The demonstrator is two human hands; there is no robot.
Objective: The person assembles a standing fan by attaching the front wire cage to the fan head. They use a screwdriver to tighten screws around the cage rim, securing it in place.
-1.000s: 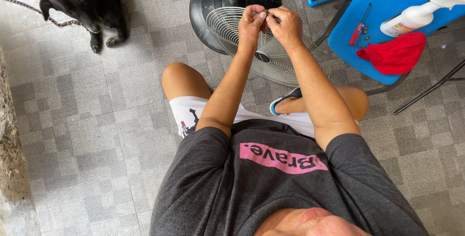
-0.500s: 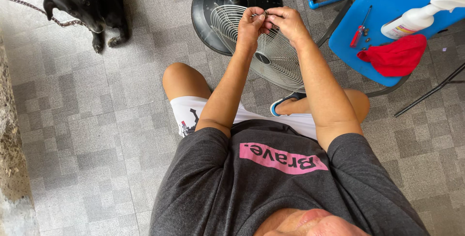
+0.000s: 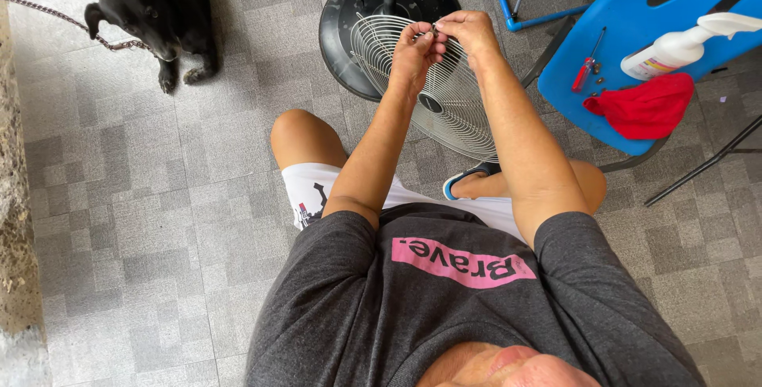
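Both hands, left and right, pinch a tiny part at the fan grille rim. A slip could drop it onto the floor.

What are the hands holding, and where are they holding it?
Both hands, left hand and right hand, pinch the top rim of the wire fan guard with their fingers. Any small part between the fingers is too tiny to tell.

This looks like a covered porch or work corner of a home, floored in grey square carpet-like tiles. A black dog on a metal chain lies near a rough stone wall edge. A blue plastic chair serves as a bench, holding a red-handled screwdriver, a crumpled red cloth and a white pump bottle.
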